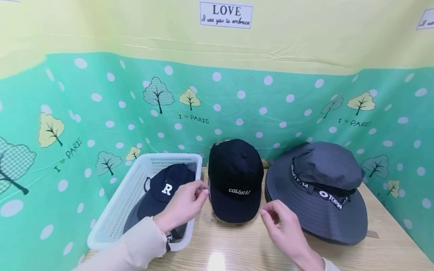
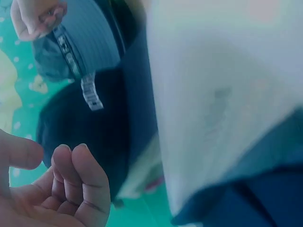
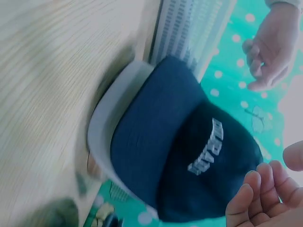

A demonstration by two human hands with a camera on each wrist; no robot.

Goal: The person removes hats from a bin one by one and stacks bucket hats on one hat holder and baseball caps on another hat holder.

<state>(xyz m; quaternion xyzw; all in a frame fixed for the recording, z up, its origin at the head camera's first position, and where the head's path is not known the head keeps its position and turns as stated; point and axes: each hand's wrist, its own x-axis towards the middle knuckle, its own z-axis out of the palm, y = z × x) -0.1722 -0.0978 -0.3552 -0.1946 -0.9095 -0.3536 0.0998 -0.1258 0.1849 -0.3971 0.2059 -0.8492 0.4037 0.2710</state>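
Note:
A black baseball cap [image 1: 236, 180] with white lettering stands in the middle of the table. The right wrist view shows a pale brim [image 3: 110, 116] beneath it. My left hand [image 1: 185, 205], fingers loosely bent and holding nothing, hovers over the right side of a white basket [image 1: 113, 210]. Inside that basket lies a dark cap with a white R [image 1: 169, 178], partly hidden by the hand. My right hand [image 1: 285, 229] hangs in the air between the black cap and a dark grey wide-brimmed hat [image 1: 327, 165]. Its fingers curl loosely around nothing.
A green and yellow printed cloth [image 1: 237, 90] hangs behind and along both sides. Wooden tabletop [image 1: 251, 250] shows in front of the black cap. Under the grey hat's right edge a small brown piece [image 1: 373, 234] sticks out.

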